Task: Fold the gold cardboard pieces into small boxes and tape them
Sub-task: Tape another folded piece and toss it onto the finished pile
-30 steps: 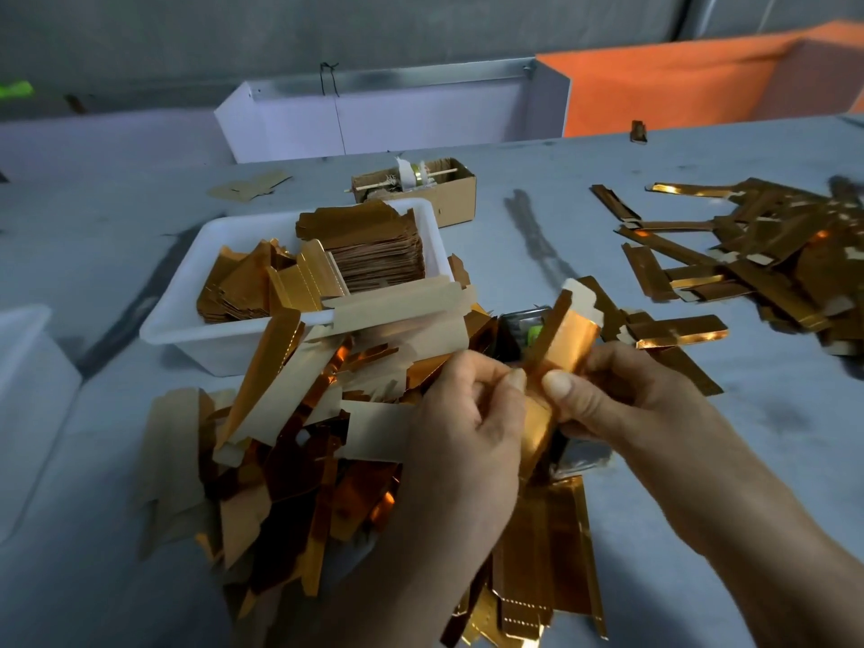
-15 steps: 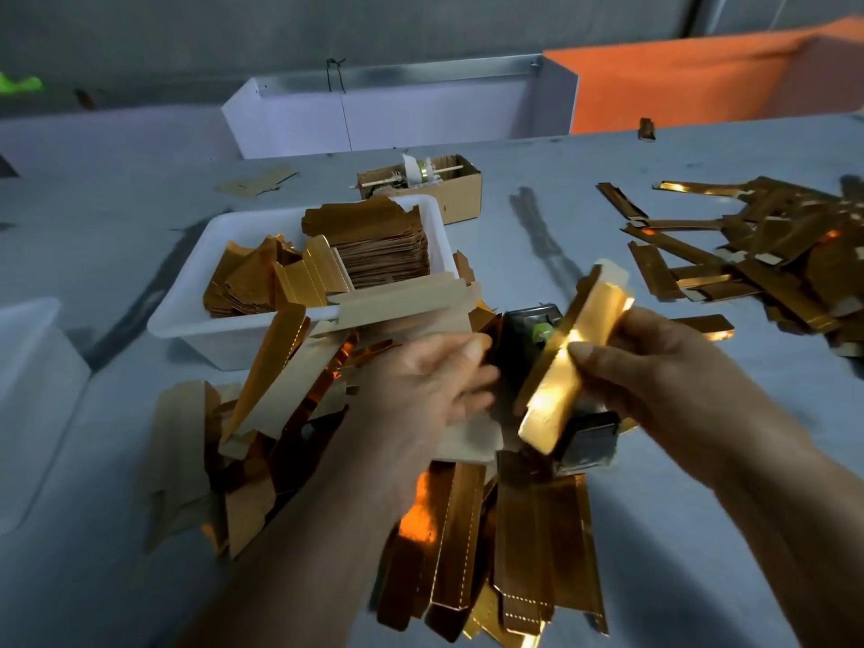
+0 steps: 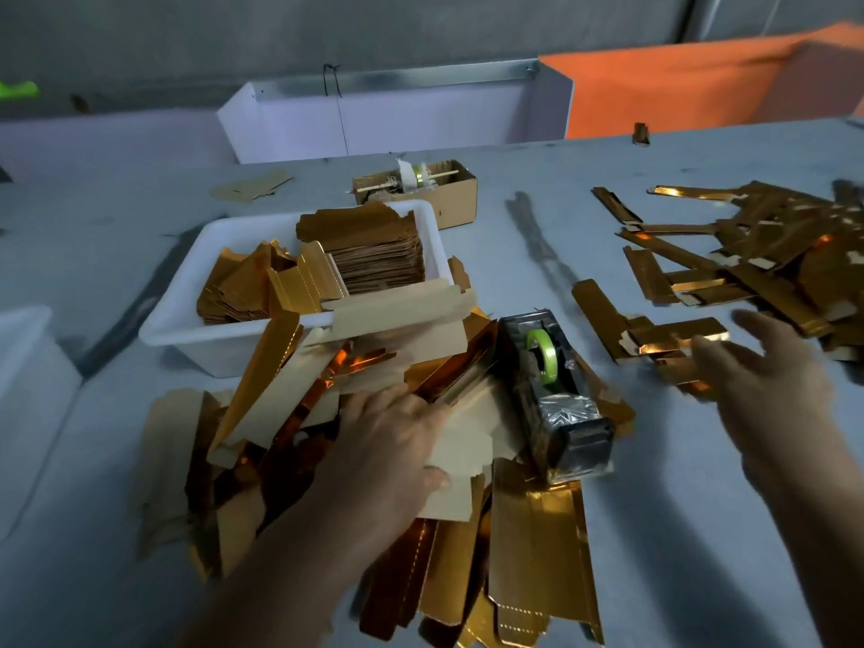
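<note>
While the left hand (image 3: pixel 397 441) presses flat on blanks (image 3: pixel 290 413) left of the dispenser (image 3: pixel 556 395), the right hand (image 3: pixel 766 371) hovers spread wide, empty, right of it.

We see shiny gold cardboard pieces (image 3: pixel 523 549) with tan backs, a white tub (image 3: pixel 187 320), a black tape dispenser (image 3: pixel 556 404) — lime-green roll (image 3: pixel 542 355) — on a pale grey table (image 3: pixel 701 530).

Packing workshop: bench (image 3: pixel 654 530) w/ gold blanks (image 3: pixel 523 544), bin (image 3: pixel 187 320), tape dispenser (image 3: pixel 556 395).
</note>
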